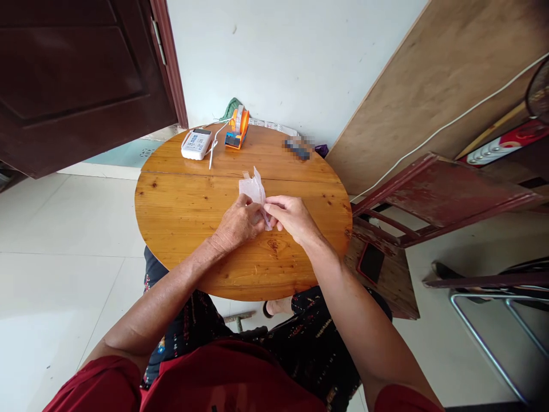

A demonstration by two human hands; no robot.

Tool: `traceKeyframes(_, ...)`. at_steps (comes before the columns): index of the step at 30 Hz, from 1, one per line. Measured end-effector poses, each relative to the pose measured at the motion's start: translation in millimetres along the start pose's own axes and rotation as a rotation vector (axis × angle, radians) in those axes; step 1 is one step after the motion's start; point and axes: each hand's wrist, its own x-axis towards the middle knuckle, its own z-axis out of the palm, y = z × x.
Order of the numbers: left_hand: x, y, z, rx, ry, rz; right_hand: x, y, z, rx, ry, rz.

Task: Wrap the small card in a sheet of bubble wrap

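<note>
A small, thin, translucent white piece of plastic or paper [253, 187] stands up above the middle of a round wooden table [180, 212]. My left hand [239, 224] is closed around its lower left part, fingers curled. From the right, my right hand [290, 216] pinches its lower edge with thumb and fingertips. The two hands touch each other over the table top, and the bottom of the piece is hidden between them.
At the table's far edge lie a white device with a cable [196, 143], an orange tape dispenser [238, 130] and a dark blurred object [297, 149]. A dark door [77, 74] stands at left, a wooden board [433, 74] and a red chair [429, 200] at right.
</note>
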Motion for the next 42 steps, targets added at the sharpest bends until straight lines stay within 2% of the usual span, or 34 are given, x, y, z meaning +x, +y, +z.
traceKeyframes(7, -5.2, -7.1, 1.8, -0.27, 0.096, -0.064, -1.5, 2.5, -4.4, -0.182, -0.179, -0.086)
traceKeyframes(12, -8.0, -2.8, -2.0, -0.364, 0.191, -0.167, -5.0, -5.4, 3.6, -0.624, -0.14, -0.258)
traceKeyframes(16, -5.1, 4.1, -0.1, -0.332, 0.214, -0.189, -7.8, -16.8, 6.2, -0.795, -0.152, -0.28)
traceKeyframes(20, -2.0, 7.0, 4.1, -0.314, 0.209, -0.201, -5.5, -15.1, 0.4, -0.737, -0.198, -0.29)
traceKeyframes(24, -1.6, 5.7, 6.7, -0.279, 0.201, -0.19, -0.8, -5.3, -15.2, -0.434, -0.303, -0.221)
traceKeyframes(27, -2.4, 4.5, 7.6, -0.261, 0.186, -0.172, 3.7, 4.0, -26.5, -0.304, -0.206, -0.276)
traceKeyframes(30, -4.1, 3.9, 8.2, -0.242, 0.204, -0.159, 8.3, 13.5, -28.6, -0.365, -0.091, -0.439)
traceKeyframes(35, -7.0, 1.2, 9.4, -0.208, 0.175, -0.102, 15.0, 22.9, -20.0, -0.489, -0.117, -0.557)
traceKeyframes(38, -7.3, 0.0, 10.8, -0.173, 0.158, -0.103, 23.7, 25.9, -22.7, -0.374, -0.013, -0.501)
traceKeyframes(40, -7.2, -0.1, 11.6, -0.154, 0.163, -0.114, 33.0, 27.3, -26.8, -0.281, 0.046, -0.324)
traceKeyframes(42, -7.3, 0.1, 12.2, -0.147, 0.169, -0.116, 43.8, 27.2, -28.7, -0.201, 0.038, -0.099)
